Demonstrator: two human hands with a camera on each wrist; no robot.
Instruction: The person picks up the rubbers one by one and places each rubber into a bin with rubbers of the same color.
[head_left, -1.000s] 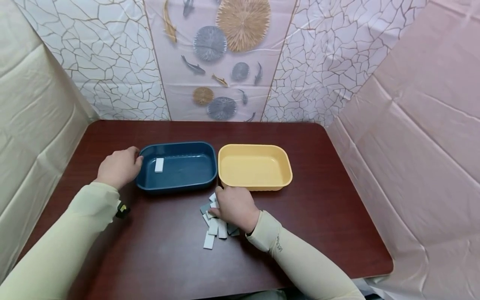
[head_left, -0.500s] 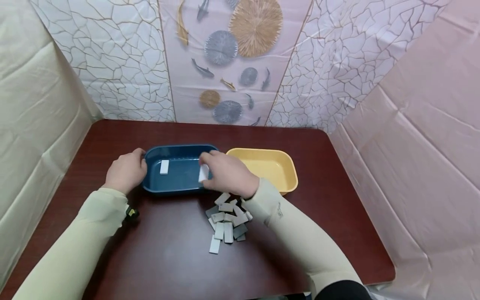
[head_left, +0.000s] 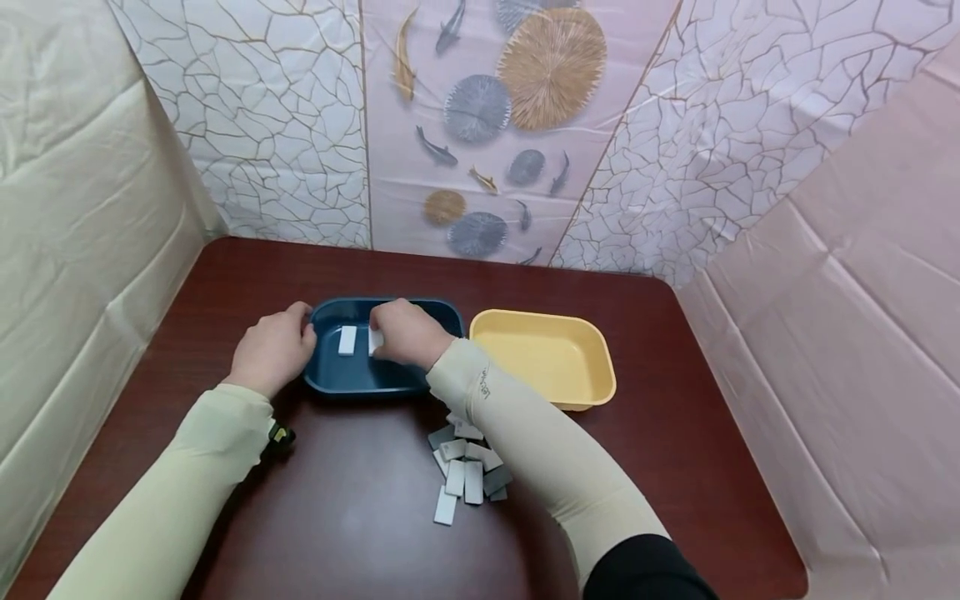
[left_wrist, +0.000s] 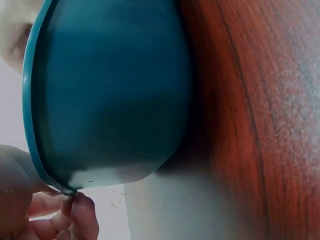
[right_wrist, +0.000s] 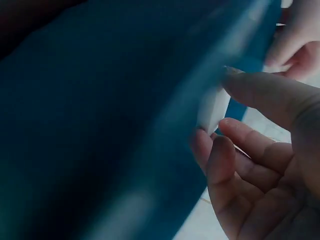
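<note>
At the left end of the blue tray (head_left: 330,385), my left hand (head_left: 273,350) pinches the rim between thumb and fingers. The left wrist view shows fingers (left_wrist: 82,215) curled at the tray's edge. Over the inside of that tray, my right hand (head_left: 411,333) holds a white rectangular tile (head_left: 375,340) between thumb and fingertips, partly covered by the hand. Another white tile (head_left: 347,340) lies in the tray to its left. In the right wrist view the held tile (right_wrist: 214,107) sits between thumb and fingers.
A yellow tray (head_left: 551,350) stands right of the blue one. In front of the trays lies a loose pile of white and grey tiles (head_left: 473,482), partly hidden by the right sleeve. The dark red table (head_left: 360,525) is bordered by draped cloth.
My right hand has lifted a white tile from the pile and carried it left into the blue tray. My left hand stays at the tray's rim. The head view has shifted slightly.
</note>
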